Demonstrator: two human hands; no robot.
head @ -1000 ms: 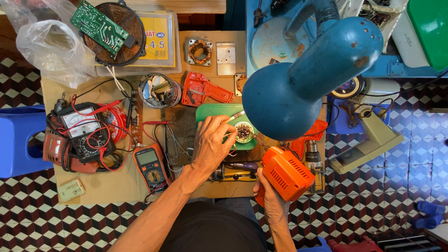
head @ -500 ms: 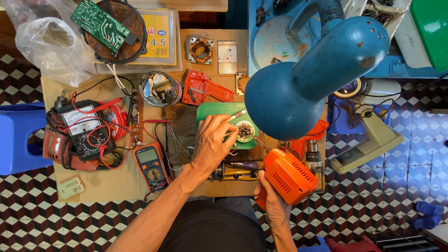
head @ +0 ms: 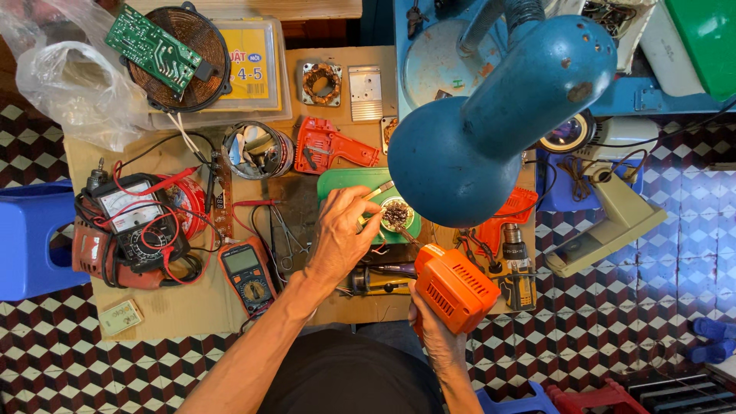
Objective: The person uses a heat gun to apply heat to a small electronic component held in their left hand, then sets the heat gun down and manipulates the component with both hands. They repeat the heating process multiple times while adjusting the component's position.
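My left hand [head: 343,230] pinches a thin brush-like tool [head: 378,192] over a small round cup [head: 397,215] that sits on a green tray [head: 337,182]. My right hand [head: 431,326] grips an orange power-tool body [head: 454,287] from below, near the table's front edge. A thin wire runs from the orange body up toward the cup. The big blue lamp head [head: 491,123] hangs above and hides the tray's right part.
A red-framed multimeter [head: 247,274], an analog meter with red leads [head: 134,222], a red tool-shell half [head: 326,146], a tin of parts [head: 257,149], a copper coil with a green circuit board [head: 172,46], a plastic bag [head: 65,77] and a blue stool [head: 27,238] surround the cardboard-covered table.
None of note; my left hand stays at the cup and my right hand keeps the orange body in the same place.
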